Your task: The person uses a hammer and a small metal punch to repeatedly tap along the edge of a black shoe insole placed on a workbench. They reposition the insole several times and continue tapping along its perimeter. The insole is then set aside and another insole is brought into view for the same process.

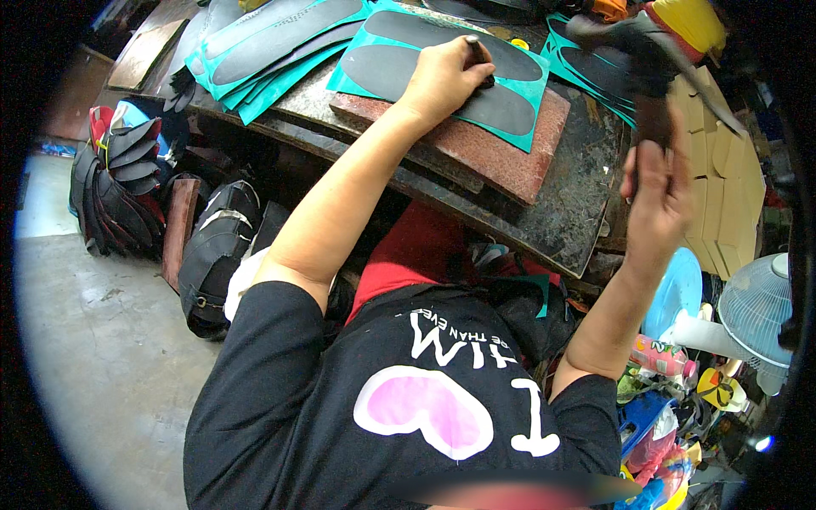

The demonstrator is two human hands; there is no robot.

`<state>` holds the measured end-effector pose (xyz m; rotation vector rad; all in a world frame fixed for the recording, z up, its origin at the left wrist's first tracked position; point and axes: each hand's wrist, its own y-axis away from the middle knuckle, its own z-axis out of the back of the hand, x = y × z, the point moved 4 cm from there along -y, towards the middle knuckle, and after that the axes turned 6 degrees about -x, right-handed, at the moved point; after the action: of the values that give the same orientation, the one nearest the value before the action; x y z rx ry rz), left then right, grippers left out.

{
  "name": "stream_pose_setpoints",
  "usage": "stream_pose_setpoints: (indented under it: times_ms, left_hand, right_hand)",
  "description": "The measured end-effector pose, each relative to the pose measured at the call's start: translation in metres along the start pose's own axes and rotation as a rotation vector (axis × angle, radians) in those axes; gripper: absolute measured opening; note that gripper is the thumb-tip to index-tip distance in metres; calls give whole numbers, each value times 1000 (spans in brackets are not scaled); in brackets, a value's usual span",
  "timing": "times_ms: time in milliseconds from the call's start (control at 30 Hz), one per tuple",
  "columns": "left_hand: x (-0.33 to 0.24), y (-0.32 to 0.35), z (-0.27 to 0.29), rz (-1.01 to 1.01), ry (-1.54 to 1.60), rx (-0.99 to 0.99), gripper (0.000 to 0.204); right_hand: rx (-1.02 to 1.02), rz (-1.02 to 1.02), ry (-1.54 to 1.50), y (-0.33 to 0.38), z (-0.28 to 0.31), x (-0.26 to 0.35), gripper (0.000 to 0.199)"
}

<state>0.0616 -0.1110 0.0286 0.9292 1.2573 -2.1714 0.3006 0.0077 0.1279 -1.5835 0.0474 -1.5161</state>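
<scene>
My left hand [449,81] is closed around a short dark punch [473,42], its pale metal end pointing up between thumb and fingers. Its lower end rests on or just above a teal sheet [529,136] with dark grey insole shapes [382,72]; the exact contact is hidden by my fingers. Under the sheet lies a reddish stone slab [544,170]. To the right, my right hand [659,191] grips the handle of a hammer [653,119], raised beside the bench. The dark head of the hammer is smeared by motion.
The worn dark workbench [565,225] carries a stack of teal insole sheets [280,51] at left and more sheets [586,72] at right. Bundled black pieces [119,187] hang at far left. Yellowish boxes [722,195] and a fan [756,306] stand at right.
</scene>
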Motion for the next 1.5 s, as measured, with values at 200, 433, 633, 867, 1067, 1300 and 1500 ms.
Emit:
stream_pose_setpoints:
  times_ms: [200,433,633,867,1067,1300,1500]
  left_hand:
    - [-24,10,-21,-269,-279,-31,13]
    - [22,-8,16,373,727,-324,9]
    - [36,-3,53,274,279,-300,11]
    - [49,5,44,284,234,-211,14]
    - [25,0,45,1,-122,-149,18]
    - [13,1,30,-102,-309,-214,16]
    - [45,-1,35,249,135,-122,15]
  right_hand:
    - [169,109,497,8,-32,-22,43]
    - [208,-221,625,32,-8,-75,42]
    - [211,-335,528,40,-8,-83,42]
    - [229,-187,353,13,-32,-62,42]
    - [93,-94,-17,-14,-41,-7,43]
    - [208,132,464,-4,-68,-42,43]
    - [188,-7,373,-9,-37,-40,41]
